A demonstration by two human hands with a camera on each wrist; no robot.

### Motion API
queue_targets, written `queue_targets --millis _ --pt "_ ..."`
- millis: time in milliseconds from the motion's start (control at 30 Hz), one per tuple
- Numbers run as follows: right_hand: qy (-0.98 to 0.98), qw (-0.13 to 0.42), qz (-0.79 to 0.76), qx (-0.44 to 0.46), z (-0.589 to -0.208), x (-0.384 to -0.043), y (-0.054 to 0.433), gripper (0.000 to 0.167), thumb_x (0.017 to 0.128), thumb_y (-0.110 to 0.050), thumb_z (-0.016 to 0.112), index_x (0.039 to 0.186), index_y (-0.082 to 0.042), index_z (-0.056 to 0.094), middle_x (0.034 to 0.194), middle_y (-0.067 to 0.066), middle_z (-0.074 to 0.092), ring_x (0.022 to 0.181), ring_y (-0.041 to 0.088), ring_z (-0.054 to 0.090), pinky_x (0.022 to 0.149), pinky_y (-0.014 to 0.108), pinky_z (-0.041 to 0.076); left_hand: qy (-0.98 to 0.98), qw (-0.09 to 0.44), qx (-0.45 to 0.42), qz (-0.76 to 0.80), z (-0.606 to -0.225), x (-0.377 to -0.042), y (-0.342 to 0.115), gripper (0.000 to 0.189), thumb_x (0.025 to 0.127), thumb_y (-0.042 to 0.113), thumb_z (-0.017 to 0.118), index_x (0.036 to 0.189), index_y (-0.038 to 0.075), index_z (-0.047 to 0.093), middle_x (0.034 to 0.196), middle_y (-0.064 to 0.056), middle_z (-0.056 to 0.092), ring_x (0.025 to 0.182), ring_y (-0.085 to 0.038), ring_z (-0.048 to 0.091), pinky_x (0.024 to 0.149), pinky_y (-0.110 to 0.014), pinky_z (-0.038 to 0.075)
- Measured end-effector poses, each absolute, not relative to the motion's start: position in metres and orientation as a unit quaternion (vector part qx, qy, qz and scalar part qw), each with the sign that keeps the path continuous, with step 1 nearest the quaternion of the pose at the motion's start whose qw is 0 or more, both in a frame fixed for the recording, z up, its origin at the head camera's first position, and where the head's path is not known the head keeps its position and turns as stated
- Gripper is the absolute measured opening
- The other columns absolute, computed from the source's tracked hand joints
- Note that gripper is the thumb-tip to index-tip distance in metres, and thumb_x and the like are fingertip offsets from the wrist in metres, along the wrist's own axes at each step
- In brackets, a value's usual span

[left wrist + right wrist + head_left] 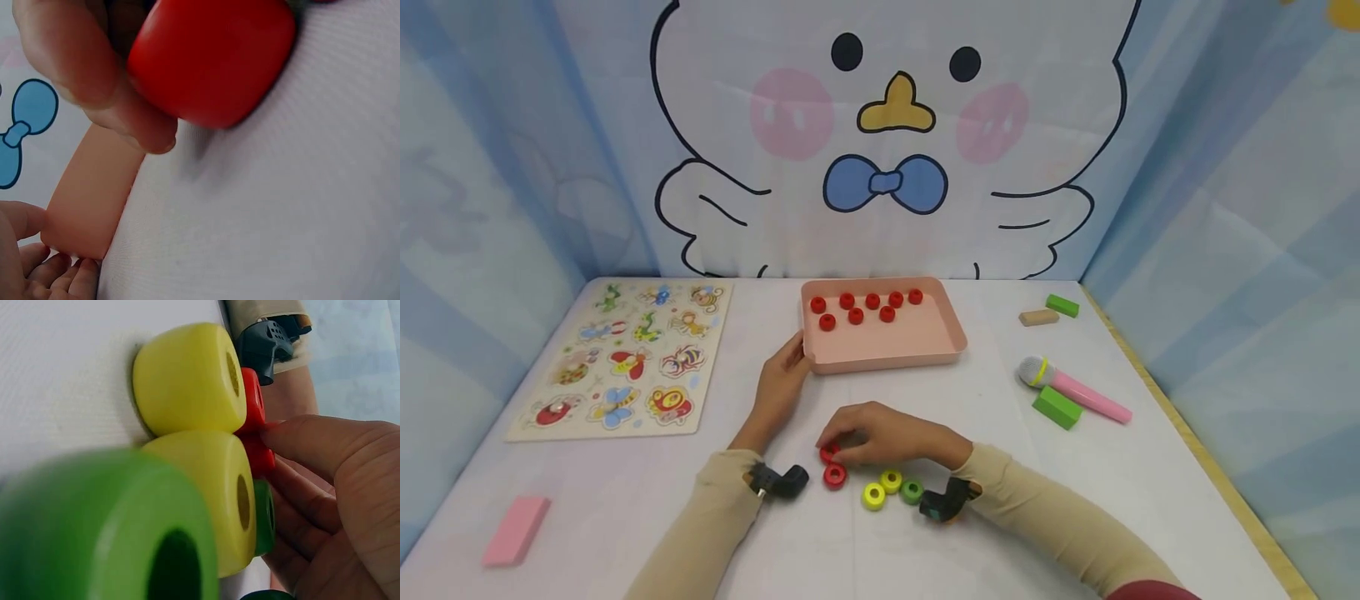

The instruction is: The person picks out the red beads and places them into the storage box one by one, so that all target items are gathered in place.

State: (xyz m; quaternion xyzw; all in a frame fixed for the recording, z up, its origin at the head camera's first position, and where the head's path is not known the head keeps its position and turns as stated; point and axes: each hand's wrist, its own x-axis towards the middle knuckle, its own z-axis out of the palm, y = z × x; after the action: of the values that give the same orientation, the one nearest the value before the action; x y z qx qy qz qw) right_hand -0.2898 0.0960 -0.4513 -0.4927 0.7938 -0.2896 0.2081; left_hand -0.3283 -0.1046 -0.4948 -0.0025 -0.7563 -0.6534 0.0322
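My left hand [781, 387] grips the front left corner of a shallow pink tray [887, 360], thumb on its wall and fingers curled at its lower edge. Red beads [856, 316] with holes stand in the tray in two rows. In front of it, my right hand [887, 435] pinches a red bead [828, 454] between thumb and fingers, low over the table. Beside that lies a second red bead [835, 477]. Two yellow beads [874, 497] and a green bead [912, 492] sit under the right wrist. The right wrist view shows these yellow beads [190, 378] close up.
An insect puzzle board [625, 367] lies at the left, with a pink block [516, 531] nearer the front. To the right are a toy microphone [1086, 393], a green block [1057, 407], a smaller green block [1063, 306] and a wooden block [1039, 317]. Printed curtains enclose the table.
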Motion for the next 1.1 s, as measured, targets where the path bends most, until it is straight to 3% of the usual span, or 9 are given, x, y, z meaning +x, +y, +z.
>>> queue_targets --millis 400,567,767,1000,1100 --pt "0.811 0.206 -0.241 -0.491 -0.445 -0.289 0.093 0.032 0.093 -0.020 0.070 0.124 -0.015 0.068 0.115 -0.012 0.063 0.102 -0.001 0.055 0.093 0.015 0.046 -0.753 0.031 -0.001 -0.657 -0.497 -0.328 -0.105 0.057 0.102 0.021 0.052 0.154 0.009 0.033 0.154 -0.007 0.036 0.139 -0.016 0.036 0.110 -0.028 0.036" --pt "0.829 0.197 -0.264 -0.452 -0.429 -0.298 0.102 0.032 0.093 -0.018 0.070 0.125 -0.013 0.068 0.114 -0.012 0.063 0.104 0.002 0.056 0.094 0.022 0.049 -0.756 0.031 -0.006 -0.654 -0.496 -0.328 -0.105 0.057 0.102 0.022 0.053 0.154 0.009 0.033 0.154 -0.007 0.037 0.139 -0.017 0.036 0.110 -0.030 0.036" --pt "0.838 0.167 -0.312 -0.416 -0.410 -0.322 0.119 0.034 0.092 -0.014 0.071 0.125 -0.007 0.067 0.112 -0.007 0.066 0.104 0.009 0.059 0.096 0.034 0.051 -0.763 0.029 0.000 -0.646 -0.495 -0.329 -0.106 0.058 0.102 0.023 0.052 0.155 0.011 0.031 0.155 -0.006 0.036 0.140 -0.016 0.035 0.110 -0.031 0.037" --pt "0.888 0.107 -0.303 -0.328 -0.400 -0.367 0.147 0.036 0.090 -0.015 0.073 0.125 -0.006 0.068 0.113 0.001 0.067 0.102 0.017 0.061 0.089 0.027 0.054 -0.750 0.030 -0.002 -0.660 -0.495 -0.329 -0.105 0.057 0.102 0.020 0.052 0.154 0.009 0.031 0.155 -0.008 0.036 0.140 -0.017 0.035 0.110 -0.030 0.037" --pt "0.903 0.093 -0.309 -0.284 -0.398 -0.389 0.159 0.036 0.090 -0.014 0.072 0.124 -0.005 0.068 0.114 0.005 0.066 0.103 0.022 0.062 0.089 0.030 0.055 -0.749 0.029 -0.002 -0.662 -0.496 -0.328 -0.104 0.057 0.102 0.020 0.052 0.154 0.009 0.031 0.155 -0.008 0.035 0.140 -0.017 0.035 0.110 -0.031 0.037"
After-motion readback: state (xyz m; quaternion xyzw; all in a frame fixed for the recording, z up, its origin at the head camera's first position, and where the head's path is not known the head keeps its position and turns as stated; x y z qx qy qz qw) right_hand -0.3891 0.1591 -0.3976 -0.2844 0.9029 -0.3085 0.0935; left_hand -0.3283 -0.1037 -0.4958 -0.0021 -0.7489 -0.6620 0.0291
